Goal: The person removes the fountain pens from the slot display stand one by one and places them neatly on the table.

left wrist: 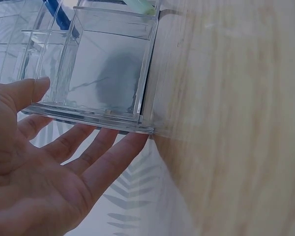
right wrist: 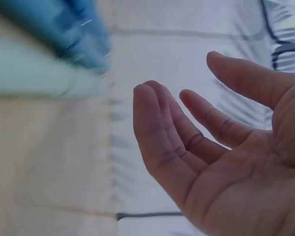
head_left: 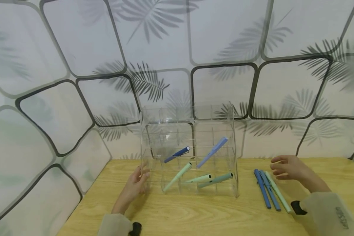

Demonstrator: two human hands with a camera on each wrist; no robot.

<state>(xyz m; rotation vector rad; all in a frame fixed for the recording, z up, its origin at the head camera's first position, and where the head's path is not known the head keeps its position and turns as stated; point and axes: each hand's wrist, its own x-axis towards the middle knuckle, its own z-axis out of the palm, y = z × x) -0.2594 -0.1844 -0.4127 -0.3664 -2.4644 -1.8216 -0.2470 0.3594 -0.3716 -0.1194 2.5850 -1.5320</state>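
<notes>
A clear acrylic organizer [head_left: 188,149] with several compartments stands on the wooden table [head_left: 194,213]. It holds a dark blue pen [head_left: 177,154], a light blue pen [head_left: 213,151] and three green pens [head_left: 178,175]. My left hand [head_left: 134,186] rests with straight fingers against the organizer's left wall [left wrist: 108,78], the fingertips [left wrist: 132,142] at its base. My right hand [head_left: 289,167] hovers open with nothing in it, just above three pens [head_left: 269,190] lying on the table, two blue and one pale green. These pens appear blurred in the right wrist view [right wrist: 54,44].
A wall [head_left: 177,65] with a leaf and rounded-tile pattern rises right behind the table and along its left side. Bare wood lies in front of the organizer and to the far right of the loose pens.
</notes>
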